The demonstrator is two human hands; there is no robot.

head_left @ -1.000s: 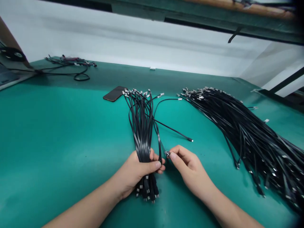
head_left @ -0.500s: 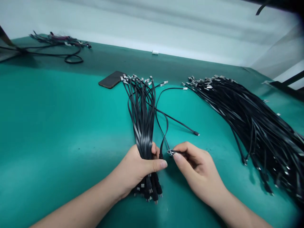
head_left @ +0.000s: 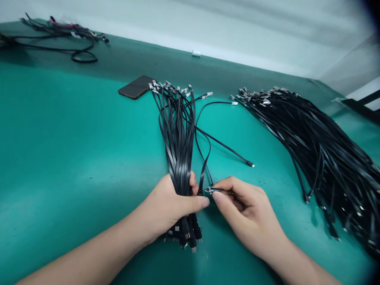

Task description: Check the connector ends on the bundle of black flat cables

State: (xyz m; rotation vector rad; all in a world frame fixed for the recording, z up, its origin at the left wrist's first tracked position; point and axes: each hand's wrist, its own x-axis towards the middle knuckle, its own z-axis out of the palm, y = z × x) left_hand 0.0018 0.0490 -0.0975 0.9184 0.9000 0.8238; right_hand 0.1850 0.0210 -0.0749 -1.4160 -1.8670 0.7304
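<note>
My left hand is wrapped round a bundle of flat black cables near their lower plugs. The bundle's other ends, with pale tags, fan out at the top. One cable stands a little apart on the bundle's right side, its plug by my left thumb. My right hand pinches a small shiny metal tool, whose tip is close to that plug; whether they touch I cannot tell. Beyond my right hand, a loose black cable lies with its plug pointing right.
A large pile of black cables covers the right side of the green table. A dark phone lies behind the bundle. Tangled cables sit at the back left, and a small white piece near the wall.
The metal tool in my right hand has moved slightly left, closer to the plug beside my left thumb. The view has shifted a little, and my left hand still grips the bundle.
</note>
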